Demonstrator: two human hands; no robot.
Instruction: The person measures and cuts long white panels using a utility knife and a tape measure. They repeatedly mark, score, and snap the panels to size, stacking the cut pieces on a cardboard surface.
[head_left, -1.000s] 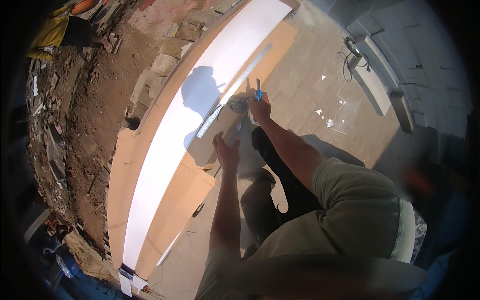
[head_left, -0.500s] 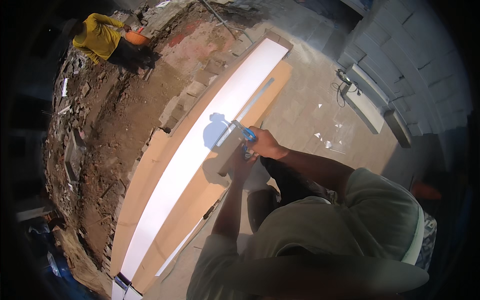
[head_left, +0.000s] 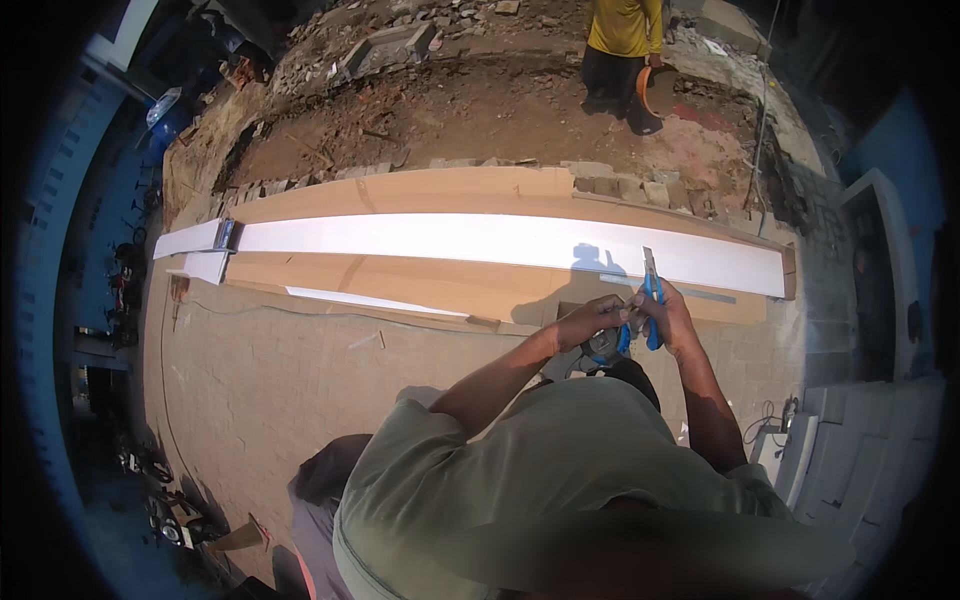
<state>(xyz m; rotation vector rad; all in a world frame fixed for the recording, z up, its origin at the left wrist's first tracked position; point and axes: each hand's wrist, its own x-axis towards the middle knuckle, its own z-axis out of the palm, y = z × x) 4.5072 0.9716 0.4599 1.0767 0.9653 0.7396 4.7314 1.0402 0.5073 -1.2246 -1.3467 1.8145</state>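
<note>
My right hand (head_left: 676,318) is closed around a blue utility knife (head_left: 653,290), its metal end pointing away from me over the long white panel. Beside it my left hand (head_left: 590,321) is closed, its fingertips close to the right hand. Just below the left hand is a grey and blue tool (head_left: 603,349), apparently in its grip; its kind is unclear. Beyond both hands lies the white panel (head_left: 430,236) on flattened brown cardboard (head_left: 400,185). A flat grey metal strip (head_left: 690,292) rests on the near cardboard, by the knife.
A black bracket-like piece (head_left: 228,236) sits at the panel's left end. A narrow white strip (head_left: 375,301) lies along the near cardboard edge. Across the dug-up soil stands a person in yellow (head_left: 625,28) with an orange basin (head_left: 643,92). Pale blocks (head_left: 860,440) are stacked at right.
My view has swung round, so the panel now runs across it. The knife has come up off the panel area and points away from me, and my hands are close together.
</note>
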